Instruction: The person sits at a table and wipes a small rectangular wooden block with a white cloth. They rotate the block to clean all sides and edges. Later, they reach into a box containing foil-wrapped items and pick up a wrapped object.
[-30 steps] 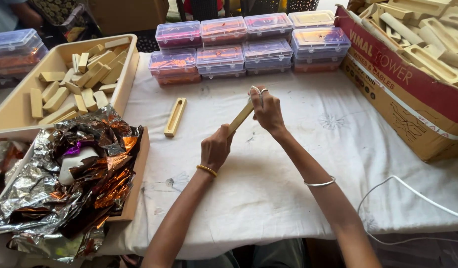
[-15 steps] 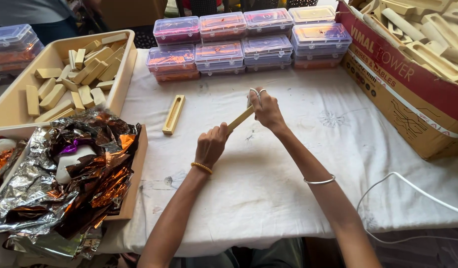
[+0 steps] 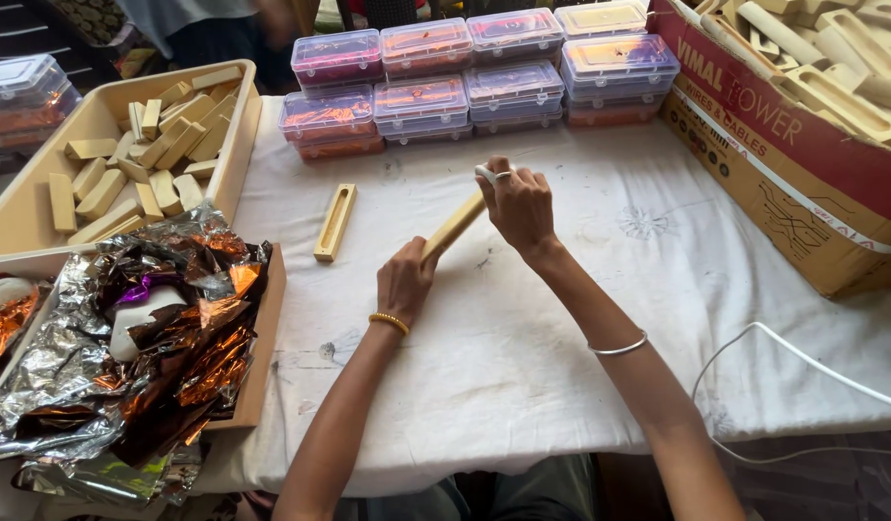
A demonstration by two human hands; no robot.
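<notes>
Bare white cloth (image 3: 523,357) around; plastic boxes (image 3: 465,77) behind, cardboard carton (image 3: 754,164) right.

pale wooden stick (image 3: 453,226), white tablecloth (image 3: 523,328)

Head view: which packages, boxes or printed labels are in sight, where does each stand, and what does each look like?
Cardboard box: right edge of the table, brown, with a red printed band along its side, full of pale wooden pieces.
Clear plastic boxes: stacked in rows along the far edge, rectangular, lids shut, pink and orange contents.
More clear boxes: far left, stacked, orange contents.
Foil wrappers: front left, crumpled silver and orange sheets.
No screens or signs.
</notes>
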